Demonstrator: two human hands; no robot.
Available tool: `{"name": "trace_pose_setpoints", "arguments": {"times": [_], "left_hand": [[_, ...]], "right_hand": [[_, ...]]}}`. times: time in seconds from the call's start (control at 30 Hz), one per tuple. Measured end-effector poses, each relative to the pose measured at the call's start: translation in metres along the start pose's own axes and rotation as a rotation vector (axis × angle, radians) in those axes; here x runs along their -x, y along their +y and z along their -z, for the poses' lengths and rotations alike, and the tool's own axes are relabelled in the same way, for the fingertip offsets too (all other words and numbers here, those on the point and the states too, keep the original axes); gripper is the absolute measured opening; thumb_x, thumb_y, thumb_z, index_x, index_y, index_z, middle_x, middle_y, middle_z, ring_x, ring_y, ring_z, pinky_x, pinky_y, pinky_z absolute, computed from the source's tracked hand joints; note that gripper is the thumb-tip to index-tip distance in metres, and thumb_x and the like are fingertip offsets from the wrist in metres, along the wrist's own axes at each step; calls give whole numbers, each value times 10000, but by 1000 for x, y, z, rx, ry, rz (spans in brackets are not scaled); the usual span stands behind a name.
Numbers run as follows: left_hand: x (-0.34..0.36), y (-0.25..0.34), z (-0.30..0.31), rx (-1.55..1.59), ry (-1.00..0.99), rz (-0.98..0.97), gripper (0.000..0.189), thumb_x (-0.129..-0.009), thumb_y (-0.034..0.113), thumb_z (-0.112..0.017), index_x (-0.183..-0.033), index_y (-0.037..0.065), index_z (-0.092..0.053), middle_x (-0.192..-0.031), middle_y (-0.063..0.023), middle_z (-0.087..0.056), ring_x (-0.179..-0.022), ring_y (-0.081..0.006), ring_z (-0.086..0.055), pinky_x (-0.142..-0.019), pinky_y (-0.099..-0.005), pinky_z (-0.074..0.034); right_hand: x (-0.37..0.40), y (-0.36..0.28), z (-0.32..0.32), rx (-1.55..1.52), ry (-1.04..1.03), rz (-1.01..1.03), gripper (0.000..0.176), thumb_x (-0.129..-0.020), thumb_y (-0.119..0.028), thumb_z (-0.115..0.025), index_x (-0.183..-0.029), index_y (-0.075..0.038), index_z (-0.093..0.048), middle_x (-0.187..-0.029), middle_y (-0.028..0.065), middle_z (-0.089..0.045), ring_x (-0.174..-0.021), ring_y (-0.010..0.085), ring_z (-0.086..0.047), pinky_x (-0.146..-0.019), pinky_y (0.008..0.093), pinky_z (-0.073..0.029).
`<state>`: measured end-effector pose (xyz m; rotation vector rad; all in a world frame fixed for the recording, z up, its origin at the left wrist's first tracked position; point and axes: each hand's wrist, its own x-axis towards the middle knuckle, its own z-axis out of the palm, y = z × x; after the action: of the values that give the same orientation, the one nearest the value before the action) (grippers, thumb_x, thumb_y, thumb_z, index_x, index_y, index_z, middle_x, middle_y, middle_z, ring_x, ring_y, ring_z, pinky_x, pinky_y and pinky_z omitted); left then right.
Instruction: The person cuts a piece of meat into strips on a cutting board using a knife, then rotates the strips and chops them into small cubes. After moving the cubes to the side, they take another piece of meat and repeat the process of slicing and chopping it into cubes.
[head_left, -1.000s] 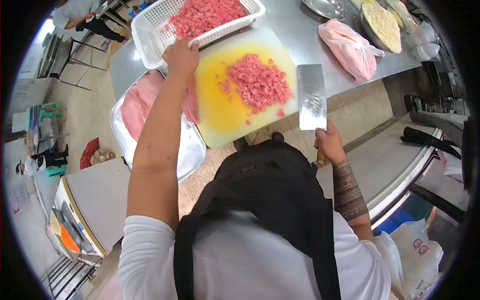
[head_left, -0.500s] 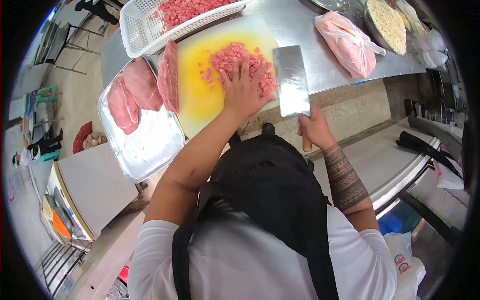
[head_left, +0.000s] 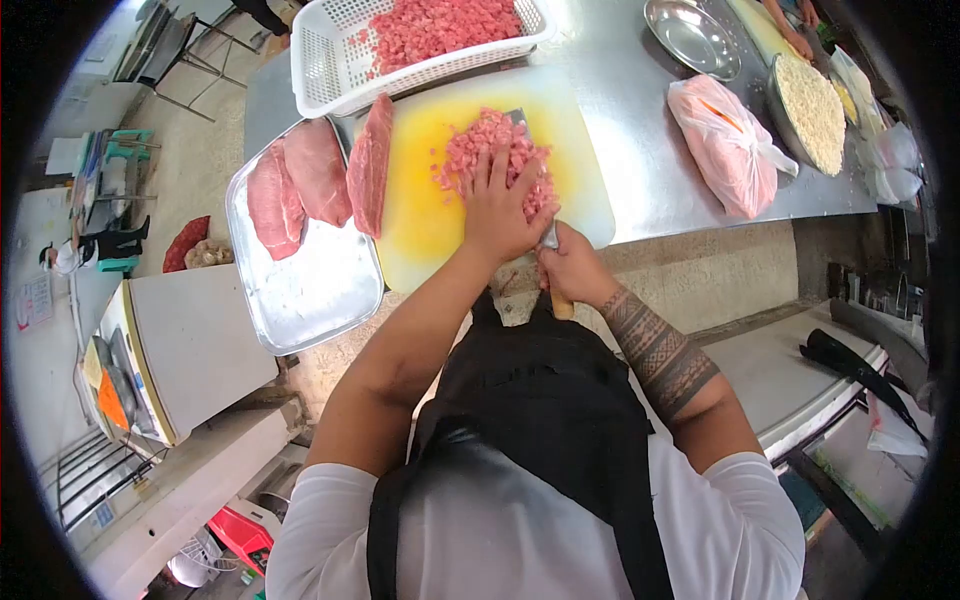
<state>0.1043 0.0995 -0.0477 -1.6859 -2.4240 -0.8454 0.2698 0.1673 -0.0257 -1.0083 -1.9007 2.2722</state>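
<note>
Diced raw meat [head_left: 482, 140] lies in a heap on the yellow-stained white cutting board [head_left: 412, 240]. My left hand [head_left: 500, 215] rests on the heap from above, fingers spread, palm down. The wooden handle of a cleaver [head_left: 562, 306] is gripped in my right hand [head_left: 578, 268] at the board's near edge. Most of its blade is hidden beneath the meat and my left hand; a metal corner shows at the heap's far side. A long slab of raw meat [head_left: 370, 165] leans at the board's left edge, beside a metal tray [head_left: 312, 300] bearing two larger meat pieces [head_left: 318, 170].
Behind the board stands a white perforated basket [head_left: 335, 75] of diced meat. To the right are a tied plastic bag [head_left: 725, 150], a shallow metal bowl [head_left: 695, 40] and a bowl of pale crumbs [head_left: 808, 115]. Another person's hand [head_left: 795, 38] shows at the far right.
The cleaver has moved left from beside the board, and its blade is now under the diced meat. My right hand has come close to my left. The view has shifted slightly.
</note>
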Motion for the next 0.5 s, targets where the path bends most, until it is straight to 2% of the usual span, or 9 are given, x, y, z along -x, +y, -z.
{"name": "trace_pose_setpoints", "arguments": {"times": [0.03, 0.13, 0.23, 0.27, 0.37, 0.5], "left_hand": [[1, 3, 5, -22, 4, -10, 729, -882, 536, -750, -1517, 217, -587, -1670, -252, -352, -1437, -556, -388, -1156, -697, -314], [-4, 19, 29, -6, 27, -28, 718, -878, 538, -752, -1496, 203, -608, -1670, -257, -349, -1430, -567, -388, -1153, -697, -313], [-14, 27, 49, 19, 38, -33, 747, -884, 574, -718, -1532, 230, -576, -1649, -227, -380, -1488, -550, -346, -1163, -759, -249], [-25, 27, 57, 3, 64, -46, 745, -883, 565, -721, -1531, 229, -577, -1645, -228, -386, -1486, -551, -349, -1158, -753, -260], [-69, 21, 81, -33, 163, -103, 742, -877, 546, -727, -1529, 224, -578, -1630, -235, -405, -1479, -550, -359, -1147, -730, -296], [-182, -36, 87, -94, 327, -156, 753, -876, 553, -723, -1526, 204, -572, -1616, -260, -419, -1477, -530, -376, -1151, -672, -345]], "right_hand": [[2, 1, 1, -34, -17, -6, 142, -1031, -77, -560, -1139, 11, -532, -821, 86, -643, -600, 175, -658, -561, 370, -551], [22, -20, -2, 42, 20, -19, 130, -1018, -29, -523, -1147, -37, -507, -838, 41, -594, -598, 155, -626, -569, 336, -546], [31, -35, -2, -55, -17, 24, 124, -1032, -44, -534, -1153, -41, -509, -849, 29, -581, -593, 150, -619, -573, 328, -549], [34, -47, -1, -106, -22, 41, 112, -1042, -66, -550, -1144, -43, -512, -865, 27, -574, -608, 151, -632, -577, 321, -558], [17, -105, 4, 18, 12, 101, 102, -1037, -74, -554, -1121, -31, -516, -826, 47, -582, -601, 157, -640, -560, 323, -559], [-69, -185, 31, 155, 18, 180, 175, -992, -92, -601, -1095, 46, -573, -766, 96, -642, -585, 183, -658, -531, 347, -544]]}}
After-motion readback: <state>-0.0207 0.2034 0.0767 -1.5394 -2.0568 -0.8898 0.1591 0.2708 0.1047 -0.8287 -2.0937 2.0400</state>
